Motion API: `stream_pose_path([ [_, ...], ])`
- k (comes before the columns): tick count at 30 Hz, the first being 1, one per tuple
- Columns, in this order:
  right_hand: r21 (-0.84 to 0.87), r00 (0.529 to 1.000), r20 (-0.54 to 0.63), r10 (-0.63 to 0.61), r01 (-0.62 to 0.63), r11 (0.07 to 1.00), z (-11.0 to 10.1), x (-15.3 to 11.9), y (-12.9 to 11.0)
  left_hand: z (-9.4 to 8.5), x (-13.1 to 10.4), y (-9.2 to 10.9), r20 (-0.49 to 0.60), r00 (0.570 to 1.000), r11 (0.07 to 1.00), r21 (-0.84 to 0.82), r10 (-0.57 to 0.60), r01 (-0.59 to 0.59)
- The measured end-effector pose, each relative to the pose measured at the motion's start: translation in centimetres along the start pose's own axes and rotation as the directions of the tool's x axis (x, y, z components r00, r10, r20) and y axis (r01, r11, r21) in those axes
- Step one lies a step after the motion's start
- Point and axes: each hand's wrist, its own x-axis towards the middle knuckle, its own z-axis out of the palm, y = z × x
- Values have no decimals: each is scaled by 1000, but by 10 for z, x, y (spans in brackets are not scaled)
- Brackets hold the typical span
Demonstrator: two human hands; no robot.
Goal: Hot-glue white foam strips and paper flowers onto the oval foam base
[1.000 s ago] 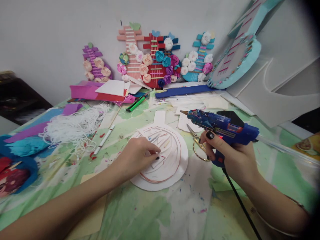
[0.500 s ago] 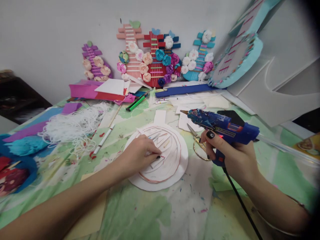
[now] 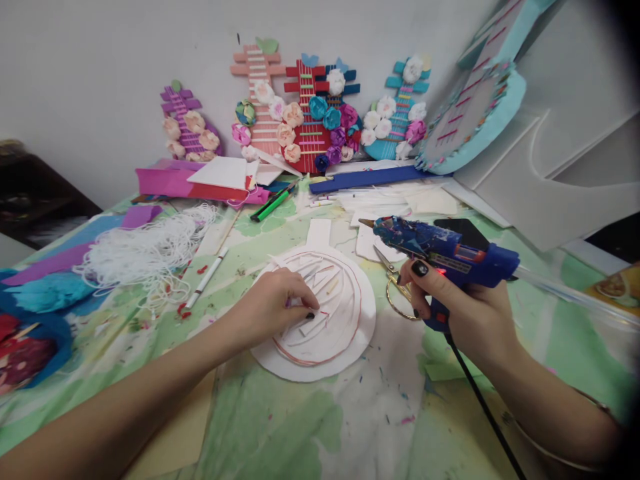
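In front of me lies a white round cutout [image 3: 359,347] with a short neck, strips of white cardboard scattered over its middle and a reddish line around them. Over its left half, my left hand [image 3: 277,303] is bent with thumb and fingertips pinched just above the strips. Whatever may be between those fingertips is hidden or too small to name. My right hand [image 3: 467,320] is wrapped around a blue hot glue gun [image 3: 425,243], raised to the right with its nozzle pointing left and a red light glowing. Gold-handled scissors [image 3: 393,273] lie beneath the right fingers.
Flower-covered paper guitars [image 3: 313,120] lean against the wall at the back. White cord [image 3: 145,250] is heaped on the left, near a white marker [image 3: 207,279]. A green cutter [image 3: 273,203] lies behind the cutout. The gun's black cable [image 3: 480,400] runs toward me.
My left hand has drawn back slightly to the left across the cutout, uncovering more strips. The glue gun stays at nearly the same place in my right hand.
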Motion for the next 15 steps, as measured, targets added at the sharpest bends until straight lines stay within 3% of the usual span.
stream_pose_path([
  [15, -2, 999, 32, -32, 32, 999, 0, 0, 1, 4, 1, 0, 14, 998, 998, 24, -66, 65],
])
